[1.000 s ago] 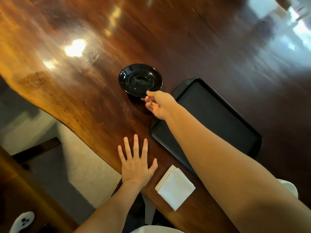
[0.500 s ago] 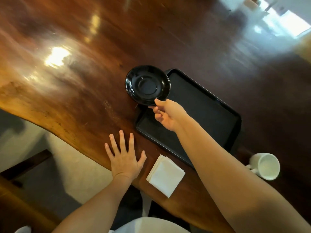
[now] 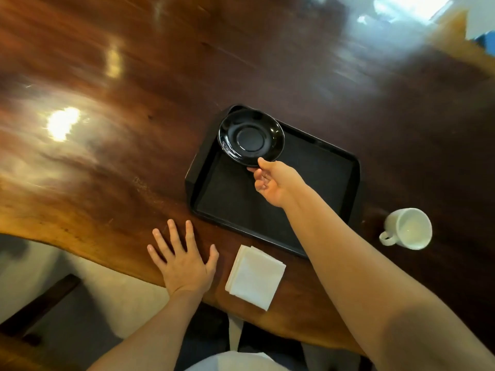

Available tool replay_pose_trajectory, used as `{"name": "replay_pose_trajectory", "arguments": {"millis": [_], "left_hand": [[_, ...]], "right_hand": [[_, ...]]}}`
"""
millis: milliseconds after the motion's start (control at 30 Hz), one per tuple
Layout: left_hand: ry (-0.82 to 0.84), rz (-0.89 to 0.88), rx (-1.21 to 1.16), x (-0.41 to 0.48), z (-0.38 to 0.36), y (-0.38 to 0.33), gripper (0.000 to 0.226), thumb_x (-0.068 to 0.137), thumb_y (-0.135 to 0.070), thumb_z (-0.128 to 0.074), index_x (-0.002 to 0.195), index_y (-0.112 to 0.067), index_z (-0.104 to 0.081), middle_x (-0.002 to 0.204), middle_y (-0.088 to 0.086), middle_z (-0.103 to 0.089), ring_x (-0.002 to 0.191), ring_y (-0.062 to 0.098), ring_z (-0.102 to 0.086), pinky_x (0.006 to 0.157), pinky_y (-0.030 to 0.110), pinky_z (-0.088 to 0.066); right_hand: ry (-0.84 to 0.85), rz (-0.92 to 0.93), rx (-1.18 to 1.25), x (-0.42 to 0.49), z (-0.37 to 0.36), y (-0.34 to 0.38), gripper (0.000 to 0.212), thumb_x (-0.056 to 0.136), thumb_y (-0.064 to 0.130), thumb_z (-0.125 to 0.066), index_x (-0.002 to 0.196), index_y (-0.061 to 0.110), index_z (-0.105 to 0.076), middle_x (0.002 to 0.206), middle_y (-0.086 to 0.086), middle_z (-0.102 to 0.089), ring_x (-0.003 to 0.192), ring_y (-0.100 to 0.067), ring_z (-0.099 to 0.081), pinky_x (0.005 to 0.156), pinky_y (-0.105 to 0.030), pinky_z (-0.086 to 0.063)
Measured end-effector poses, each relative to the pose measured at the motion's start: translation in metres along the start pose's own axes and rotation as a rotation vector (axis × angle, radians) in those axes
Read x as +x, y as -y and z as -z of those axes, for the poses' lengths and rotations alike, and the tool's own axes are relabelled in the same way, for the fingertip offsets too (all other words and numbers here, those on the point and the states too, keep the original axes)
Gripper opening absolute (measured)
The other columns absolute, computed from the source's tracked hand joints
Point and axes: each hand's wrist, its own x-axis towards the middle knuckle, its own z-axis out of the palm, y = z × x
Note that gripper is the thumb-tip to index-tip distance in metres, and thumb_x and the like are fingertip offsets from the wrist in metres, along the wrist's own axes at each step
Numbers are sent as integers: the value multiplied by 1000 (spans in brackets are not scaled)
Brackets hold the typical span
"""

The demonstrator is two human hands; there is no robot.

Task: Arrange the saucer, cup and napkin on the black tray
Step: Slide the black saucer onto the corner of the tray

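My right hand [image 3: 276, 183] pinches the near rim of a glossy black saucer [image 3: 250, 136], holding it over the far left corner of the black tray [image 3: 334, 188]. Whether the saucer touches the tray I cannot tell. A folded white napkin [image 3: 254, 277] lies on the wooden table near the front edge, just in front of the tray. A white cup [image 3: 407, 228] stands on the table to the right of the tray, handle toward the left. My left hand [image 3: 184, 261] rests flat on the table with fingers spread, left of the napkin.
The dark polished wooden table [image 3: 134, 156] has a wavy front edge running under my left wrist. Below it at lower left are a pale floor and a dark chair part [image 3: 40, 306]. Bright window glare lies on the far right of the tabletop.
My right hand has carried the saucer to the right, from above the bare table to over the tray's far left corner. The view has shifted, bringing the cup into sight. My left hand stays flat.
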Motion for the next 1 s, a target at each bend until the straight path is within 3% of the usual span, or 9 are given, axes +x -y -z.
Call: {"name": "replay_pose_trajectory", "arguments": {"millis": [233, 500, 1000], "left_hand": [[-18, -5, -10, 1, 0, 1, 88, 86, -69, -39, 158, -19, -37, 168, 20, -26, 156, 49, -14, 124, 63, -2], [-10, -12, -6, 1, -2, 2, 89, 83, -67, -49, 157, -19, -37, 168, 20, -26, 155, 49, -15, 123, 65, -5], [7, -16, -15, 1, -1, 2, 88, 84, -69, -36, 156, -19, -34, 167, 20, -26, 155, 50, -16, 123, 66, -7]], "right_hand": [[-52, -25, 81, 17, 7, 3, 27, 100, 10, -56, 126, 4, -54, 98, -14, -67, 54, -6, -53, 45, -17, -36], [-121, -53, 72, 29, 5, -5, 26, 98, 10, -59, 124, 6, -54, 106, -15, -67, 58, -9, -56, 39, -19, -42], [-154, -53, 31, 35, -1, -12, 47, 95, 14, -64, 139, 12, -49, 107, -12, -71, 58, -10, -59, 43, -22, -48]]}}
